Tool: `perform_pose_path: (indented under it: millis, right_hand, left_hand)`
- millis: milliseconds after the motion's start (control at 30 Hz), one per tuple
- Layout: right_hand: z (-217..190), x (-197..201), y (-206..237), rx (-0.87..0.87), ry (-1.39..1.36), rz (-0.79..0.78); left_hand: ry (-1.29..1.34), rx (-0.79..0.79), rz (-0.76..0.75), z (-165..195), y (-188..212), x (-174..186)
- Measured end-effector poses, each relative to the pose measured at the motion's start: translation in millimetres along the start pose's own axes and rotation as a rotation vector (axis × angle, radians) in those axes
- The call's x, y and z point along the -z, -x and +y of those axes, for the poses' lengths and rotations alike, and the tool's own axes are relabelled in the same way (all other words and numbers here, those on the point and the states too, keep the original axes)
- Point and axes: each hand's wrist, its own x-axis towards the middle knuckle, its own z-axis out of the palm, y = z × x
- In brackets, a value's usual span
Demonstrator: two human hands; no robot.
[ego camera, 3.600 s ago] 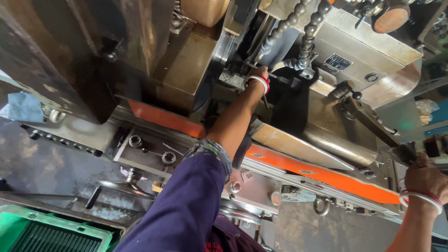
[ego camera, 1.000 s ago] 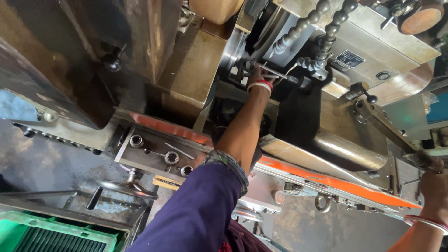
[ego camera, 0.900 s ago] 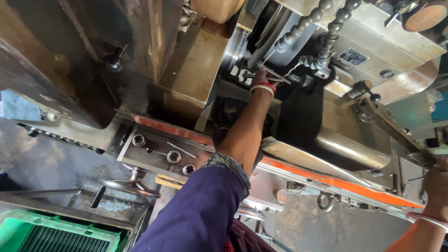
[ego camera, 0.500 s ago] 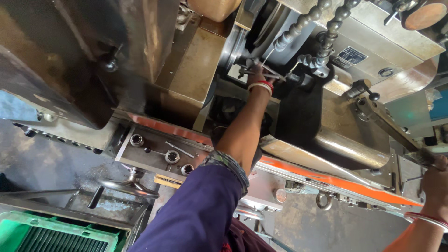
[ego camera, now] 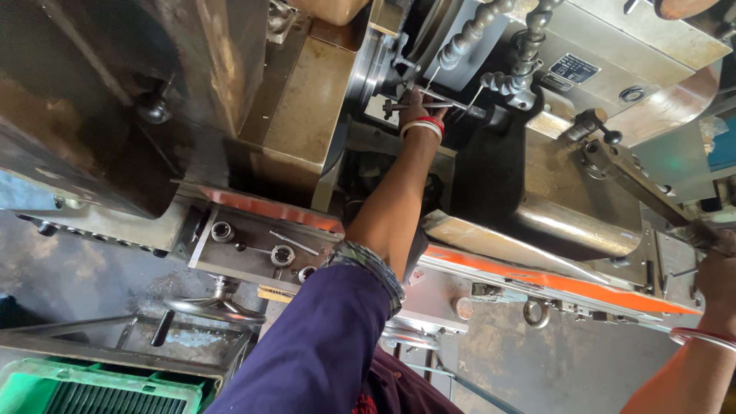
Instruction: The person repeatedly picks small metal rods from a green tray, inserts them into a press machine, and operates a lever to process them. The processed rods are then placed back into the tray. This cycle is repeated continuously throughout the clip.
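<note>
Though blurred, left hand (ego camera: 415, 103) seemingly clasping workpiece (ego camera: 445, 105)

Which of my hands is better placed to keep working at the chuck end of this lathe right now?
Probably the left hand: it already reaches the metal tool by the chuck. The right hand is far away, on the long lever.

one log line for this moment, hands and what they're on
left hand: reaching into lathe chuck area, at small metal tool | right hand: gripping long lever handle | handwheel: untouched
</note>
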Motion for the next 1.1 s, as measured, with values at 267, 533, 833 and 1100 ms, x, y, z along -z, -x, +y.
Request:
perform_pose_path:
  millis: [267, 533, 833, 1100]
  right_hand:
    - [-49, 53, 51, -0.263, 0.340, -0.194]
    - [-59, 71, 51, -0.136, 0.029, -0.017]
    - [-309, 115, 162, 0.769, -0.801, -0.028]
    - [-628, 72, 266, 1.017, -1.008, -0.698]
  left_hand:
    - [0.027, -0.043, -0.025, -3, 8, -4]
    - [-0.226, -0.052, -0.039, 2, 1, 2]
    - [-0.963, -0.383, -0.849, 32, 76, 30]
    - [-1.751, -0.996, -0.600, 270, 282, 47]
